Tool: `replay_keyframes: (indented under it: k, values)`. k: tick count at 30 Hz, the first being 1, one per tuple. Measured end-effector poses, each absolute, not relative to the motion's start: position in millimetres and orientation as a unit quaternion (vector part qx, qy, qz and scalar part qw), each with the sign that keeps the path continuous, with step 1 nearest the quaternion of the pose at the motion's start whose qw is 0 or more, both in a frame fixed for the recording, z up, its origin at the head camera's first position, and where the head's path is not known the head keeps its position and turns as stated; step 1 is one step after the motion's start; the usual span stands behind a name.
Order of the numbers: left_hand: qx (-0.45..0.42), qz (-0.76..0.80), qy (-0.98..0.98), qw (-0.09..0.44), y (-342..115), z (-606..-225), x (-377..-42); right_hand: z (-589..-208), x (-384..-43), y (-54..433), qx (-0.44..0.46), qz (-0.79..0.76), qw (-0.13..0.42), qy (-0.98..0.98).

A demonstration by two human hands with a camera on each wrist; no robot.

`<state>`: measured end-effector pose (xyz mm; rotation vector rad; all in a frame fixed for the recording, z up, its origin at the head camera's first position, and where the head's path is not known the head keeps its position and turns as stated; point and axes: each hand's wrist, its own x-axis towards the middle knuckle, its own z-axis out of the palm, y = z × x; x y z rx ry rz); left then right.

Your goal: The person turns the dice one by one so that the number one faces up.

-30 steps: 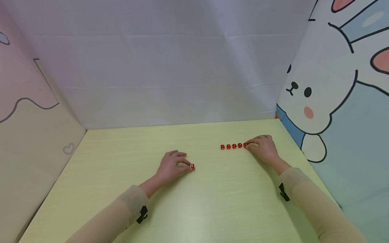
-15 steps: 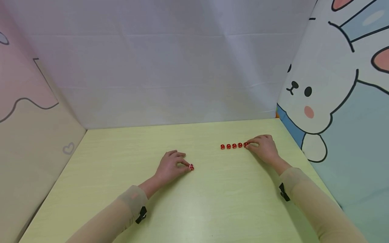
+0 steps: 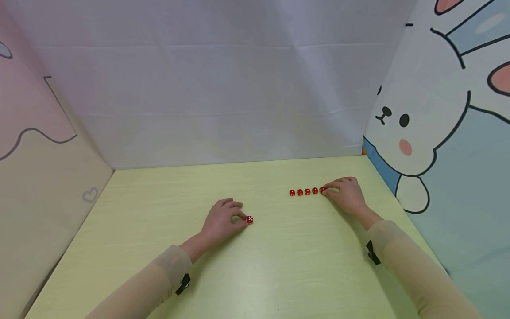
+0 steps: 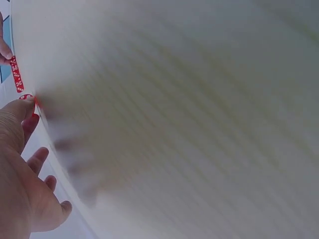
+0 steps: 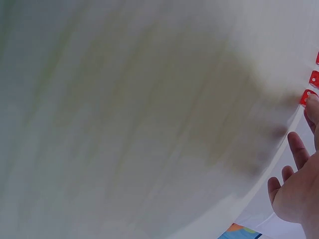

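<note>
Between thumb and index finger, my left hand (image 3: pixel 224 221) pinches a red die with white pips (image 3: pixel 249 220), left of and nearer than a row of dice; its other fingers are spread. In the left wrist view the thumb partly covers this die (image 4: pixel 27 97). My right hand (image 3: pixel 345 193) pinches the die at the row's right end (image 3: pixel 322 190) between thumb and index finger. The rest of the row, several red dice (image 3: pixel 307 192), runs leftward from it with small gaps. The right wrist view shows the pinched die (image 5: pixel 305 97) partly behind the thumb, with a neighbouring die (image 5: pixel 314 78) beyond.
The pale wooden table (image 3: pixel 255 270) stretches under both arms. A white cloth wall (image 3: pixel 223 97) stands along its back edge. Printed panels flank it, with a cartoon rabbit (image 3: pixel 422 133) on the right one and a pink and cream one (image 3: pixel 40 186) at left.
My left hand has drifted slightly left with its die, which has turned so that a different face shows. My right hand and the row of dice hold their place.
</note>
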<state>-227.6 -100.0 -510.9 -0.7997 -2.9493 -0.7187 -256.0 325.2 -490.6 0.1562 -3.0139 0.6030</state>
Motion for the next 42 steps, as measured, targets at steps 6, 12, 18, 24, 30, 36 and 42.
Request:
replay_keyframes:
  k: [6,12,18,24,30,36,42]
  values:
    - [-0.267,-0.205,-0.942,0.018,-101.1,-510.8,-226.2,-491.0,-255.8,324.7,0.053,0.197,0.035,-0.978]
    - [-0.271,-0.191,-0.943,0.025,-102.1,-510.9,-226.0,-490.6,-255.3,324.2,0.057,0.197,0.039,-0.978]
    - [-0.271,-0.187,-0.944,0.023,-104.3,-513.2,-226.2,-491.2,-255.2,324.6,0.059,0.199,0.040,-0.977]
    - [-0.264,-0.198,-0.944,0.015,-105.9,-513.4,-225.1,-491.5,-255.6,325.3,0.064,0.197,0.045,-0.977]
    - [-0.258,-0.195,-0.946,0.000,-107.3,-511.3,-224.5,-491.4,-255.2,325.8,0.065,0.194,0.044,-0.978]
    - [-0.263,-0.189,-0.946,0.000,-109.4,-508.3,-226.8,-491.8,-254.9,325.6,0.066,0.195,0.045,-0.978]
    - [-0.268,-0.192,-0.944,0.010,-107.8,-501.2,-227.3,-491.9,-254.6,325.8,0.066,0.196,0.045,-0.977]
